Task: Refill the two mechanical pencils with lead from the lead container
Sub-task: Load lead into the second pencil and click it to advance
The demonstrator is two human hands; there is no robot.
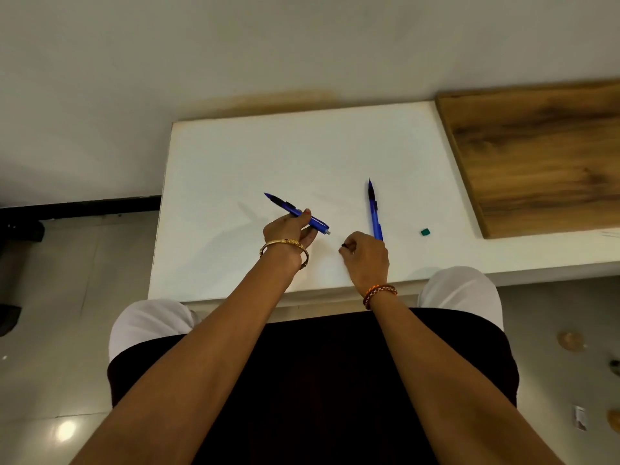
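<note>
fingers (pixel 307 213) round unlabelled blue pencil (pixel 295 213)

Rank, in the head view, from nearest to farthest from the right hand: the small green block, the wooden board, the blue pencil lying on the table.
1. Blue pencil lying on the table, just beside.
2. Small green block, to its right.
3. Wooden board, far right.

Glossy blue plastic pencils (pixel 297 212), matt white tabletop (pixel 302 152), grained wood board (pixel 536 152)

One blue mechanical pencil (pixel 297 214) is lifted and tilted, tip up-left, left of the second blue pencil (pixel 375 209), which lies flat, tip pointing away.
</note>
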